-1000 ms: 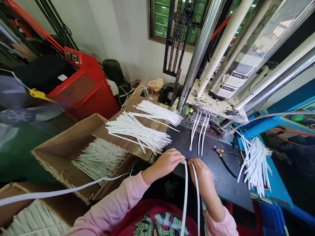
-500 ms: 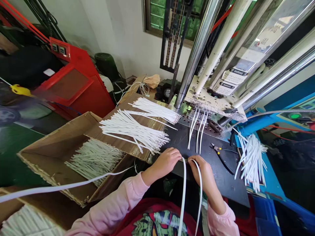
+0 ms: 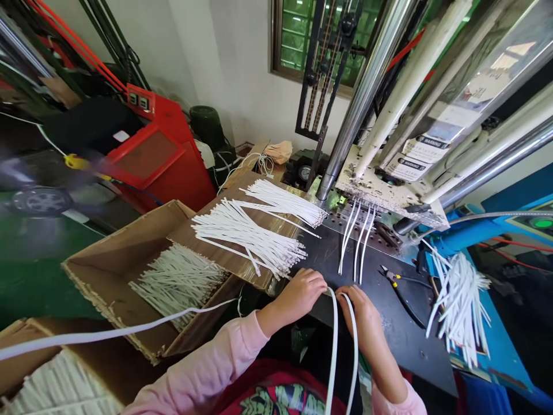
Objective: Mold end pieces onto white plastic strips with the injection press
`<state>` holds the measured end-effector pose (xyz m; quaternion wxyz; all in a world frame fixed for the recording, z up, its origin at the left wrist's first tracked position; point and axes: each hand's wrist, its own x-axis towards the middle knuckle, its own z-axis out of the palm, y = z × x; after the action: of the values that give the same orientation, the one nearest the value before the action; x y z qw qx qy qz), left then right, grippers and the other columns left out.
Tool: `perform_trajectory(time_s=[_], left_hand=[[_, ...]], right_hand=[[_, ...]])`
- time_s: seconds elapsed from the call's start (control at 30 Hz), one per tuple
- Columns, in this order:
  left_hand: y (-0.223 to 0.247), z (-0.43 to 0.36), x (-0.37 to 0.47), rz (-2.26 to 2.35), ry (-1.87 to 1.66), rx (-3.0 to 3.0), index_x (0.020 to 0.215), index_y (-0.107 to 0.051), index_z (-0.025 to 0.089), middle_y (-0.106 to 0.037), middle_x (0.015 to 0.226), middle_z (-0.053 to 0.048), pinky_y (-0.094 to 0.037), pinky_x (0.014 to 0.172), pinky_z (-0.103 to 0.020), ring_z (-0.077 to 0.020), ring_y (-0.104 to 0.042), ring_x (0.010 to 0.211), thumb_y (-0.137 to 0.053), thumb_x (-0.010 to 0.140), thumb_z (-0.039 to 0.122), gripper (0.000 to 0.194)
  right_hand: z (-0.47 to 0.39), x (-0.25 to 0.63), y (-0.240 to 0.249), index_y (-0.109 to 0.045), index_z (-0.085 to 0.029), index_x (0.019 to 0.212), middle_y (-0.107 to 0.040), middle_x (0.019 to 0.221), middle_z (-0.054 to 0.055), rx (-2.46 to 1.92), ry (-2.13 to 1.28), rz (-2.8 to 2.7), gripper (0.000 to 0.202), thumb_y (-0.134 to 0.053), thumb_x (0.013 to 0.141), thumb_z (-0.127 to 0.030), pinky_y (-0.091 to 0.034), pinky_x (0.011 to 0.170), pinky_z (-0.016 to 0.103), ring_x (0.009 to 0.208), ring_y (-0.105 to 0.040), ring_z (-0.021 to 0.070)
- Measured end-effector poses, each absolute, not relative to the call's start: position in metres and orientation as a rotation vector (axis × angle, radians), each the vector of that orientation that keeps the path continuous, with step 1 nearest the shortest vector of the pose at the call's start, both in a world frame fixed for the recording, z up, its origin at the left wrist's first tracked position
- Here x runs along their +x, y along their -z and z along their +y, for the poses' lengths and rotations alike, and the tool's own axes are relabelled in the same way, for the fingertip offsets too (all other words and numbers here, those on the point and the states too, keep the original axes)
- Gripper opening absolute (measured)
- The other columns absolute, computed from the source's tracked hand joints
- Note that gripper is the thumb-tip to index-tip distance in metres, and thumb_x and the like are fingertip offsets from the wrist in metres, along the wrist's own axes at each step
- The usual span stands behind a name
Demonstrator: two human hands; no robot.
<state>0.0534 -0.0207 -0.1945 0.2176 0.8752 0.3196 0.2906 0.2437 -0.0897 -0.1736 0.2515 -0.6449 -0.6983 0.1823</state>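
Observation:
My left hand [image 3: 303,293] is closed in a pinch at the front edge of the black press table [image 3: 322,248]. From its fingertips a white cable [image 3: 333,349] curves down toward my body. Close beside it, my right hand [image 3: 362,323] pinches a second white cable [image 3: 355,354], which also bends down out of view. The tips inside both pinches are hidden by the fingers. Beyond my hands, several thin white cables [image 3: 360,251] stick out of the press die [image 3: 348,214] and lie on the table.
Bundles of white cables [image 3: 246,236] lie on a cardboard-covered surface left of the press, above an open carton [image 3: 99,276] holding more. Black-and-yellow cutters [image 3: 401,294] and a loose cable heap [image 3: 462,305] are at right. A spinning fan [image 3: 41,202] stands far left.
The whole scene has shifted right and slightly down as my head turned. Both hands keep their pinch on the cables, with little change in their position over the table edge.

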Motion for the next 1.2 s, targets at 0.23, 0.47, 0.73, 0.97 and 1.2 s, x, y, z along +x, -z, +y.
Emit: perform_trajectory(time_s=[0.23,0.47,0.73,0.97,1.2], left_hand=[[0.164,-0.022,0.035,0.780,-0.692,2.394,0.115,-0.067,0.020,-0.071,0.112,-0.002,-0.044,0.094,-0.034,-0.0173,-0.064,0.103,-0.053,0.099,0.017,0.021],[0.115,0.075,0.034,1.372,-0.699,2.405,0.121,-0.067,0.022,-0.070,0.122,-0.007,-0.044,0.103,-0.041,-0.0238,-0.063,0.115,-0.048,0.098,0.017,0.029],[0.130,0.146,0.068,1.324,-0.441,2.631,0.085,-0.075,0.016,-0.074,0.094,-0.010,-0.050,0.088,-0.036,-0.0248,-0.068,0.098,-0.060,0.085,0.009,0.016],[0.146,0.160,0.078,1.362,-0.400,2.704,0.094,-0.073,0.017,-0.073,0.108,-0.009,-0.047,0.093,-0.038,-0.0245,-0.062,0.110,-0.055,0.091,0.013,0.019],[0.136,0.157,0.074,1.337,-0.431,2.637,0.083,-0.073,0.018,-0.073,0.099,-0.008,-0.048,0.083,-0.034,-0.0247,-0.065,0.101,-0.065,0.081,0.013,0.009]], right_hand=[[-0.079,0.274,0.152,-0.069,-0.025,0.111,-0.074,0.109,0.005,-1.633,-0.902,-1.833,0.022,-0.056,0.095,-0.031,-0.052,0.093,0.034,0.101,-0.068,0.0218],[0.022,0.252,0.138,-0.073,-0.023,0.106,-0.074,0.109,0.005,-1.632,-0.623,-1.918,0.024,-0.056,0.090,-0.026,-0.052,0.089,0.034,0.098,-0.069,0.0212],[0.100,0.216,0.176,-0.072,-0.020,0.084,-0.072,0.083,0.006,-1.730,-0.433,-1.979,0.013,-0.060,0.078,-0.021,-0.050,0.077,0.034,0.079,-0.068,0.0231],[0.111,0.236,0.200,-0.060,-0.021,0.076,-0.067,0.079,0.008,-1.586,-0.340,-2.145,0.009,-0.052,0.079,-0.021,-0.048,0.076,0.036,0.078,-0.065,0.0249],[0.074,0.267,0.175,-0.071,-0.021,0.092,-0.064,0.085,0.009,-1.526,0.156,-2.180,0.027,-0.044,0.095,-0.021,-0.047,0.070,0.034,0.076,-0.062,0.0225]])
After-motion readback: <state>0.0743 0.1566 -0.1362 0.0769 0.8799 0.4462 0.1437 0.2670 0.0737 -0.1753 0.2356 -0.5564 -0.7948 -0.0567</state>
